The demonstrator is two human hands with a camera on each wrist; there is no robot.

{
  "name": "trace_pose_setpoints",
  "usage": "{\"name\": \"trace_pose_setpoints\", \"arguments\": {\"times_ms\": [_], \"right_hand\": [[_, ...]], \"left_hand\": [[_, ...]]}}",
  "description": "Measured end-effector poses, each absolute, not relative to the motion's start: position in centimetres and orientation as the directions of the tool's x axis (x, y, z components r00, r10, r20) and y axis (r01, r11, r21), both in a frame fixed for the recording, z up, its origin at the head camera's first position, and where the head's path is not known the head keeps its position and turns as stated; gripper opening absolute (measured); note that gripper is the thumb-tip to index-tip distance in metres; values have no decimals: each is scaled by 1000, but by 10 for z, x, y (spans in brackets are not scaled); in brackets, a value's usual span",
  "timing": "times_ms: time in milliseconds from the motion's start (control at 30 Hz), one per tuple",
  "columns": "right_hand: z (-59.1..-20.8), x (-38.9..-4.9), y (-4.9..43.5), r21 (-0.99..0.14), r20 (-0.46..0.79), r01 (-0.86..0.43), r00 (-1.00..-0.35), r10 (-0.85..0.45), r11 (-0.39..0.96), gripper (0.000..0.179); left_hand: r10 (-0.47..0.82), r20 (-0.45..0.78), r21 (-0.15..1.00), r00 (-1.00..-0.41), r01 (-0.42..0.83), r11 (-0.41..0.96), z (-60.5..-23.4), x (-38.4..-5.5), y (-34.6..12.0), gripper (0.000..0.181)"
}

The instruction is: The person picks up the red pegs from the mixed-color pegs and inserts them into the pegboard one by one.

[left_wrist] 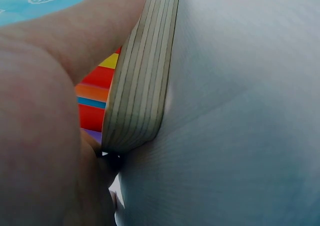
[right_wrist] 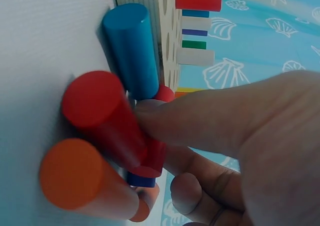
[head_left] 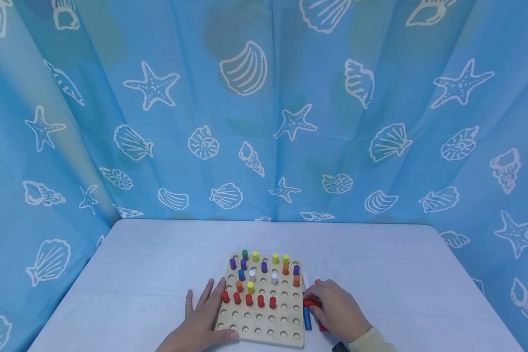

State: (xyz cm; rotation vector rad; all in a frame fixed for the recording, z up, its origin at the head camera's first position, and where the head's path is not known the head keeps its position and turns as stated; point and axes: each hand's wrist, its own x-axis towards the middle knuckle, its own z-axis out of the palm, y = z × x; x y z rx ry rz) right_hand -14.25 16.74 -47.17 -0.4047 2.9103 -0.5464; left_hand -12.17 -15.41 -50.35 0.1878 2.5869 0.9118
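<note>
A square wooden pegboard (head_left: 277, 340) lies on the white table, its far half dotted with coloured pegs. A row of red pegs (head_left: 248, 299) runs across its middle. My left hand (head_left: 193, 327) rests at the near left corner with fingers spread, thumb along the front edge and index finger by the left side. To the right of the board, my right hand (head_left: 336, 310) pinches a red peg (head_left: 311, 303) between thumb and fingers. Around it lie loose pegs: a blue peg (right_wrist: 131, 51), another red peg (right_wrist: 102, 116) and an orange peg (right_wrist: 85, 178).
The white tablecloth (head_left: 136, 274) spreads out on both sides of the board. A blue curtain (head_left: 246, 122) with white shells and starfish hangs behind the table. A white peg (head_left: 305, 280) lies beside the board's right edge.
</note>
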Motion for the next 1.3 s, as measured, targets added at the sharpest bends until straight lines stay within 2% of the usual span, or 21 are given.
{"name": "trace_pose_setpoints", "arguments": {"times_ms": [300,967,1300], "right_hand": [[-467,-141,167,-384,-104,-214,-957,-272,898,23],[-467,-139,169,-355,-19,-276,-953,-302,893,22],[-462,-136,167,-373,13,-260,-961,-275,891,21]], "left_hand": [[260,-310,634,-915,5,773,-505,-122,-155,128],[257,-317,636,-913,-3,772,-505,-122,-156,129],[278,-289,652,-916,24,758,-506,-121,-156,127]]}}
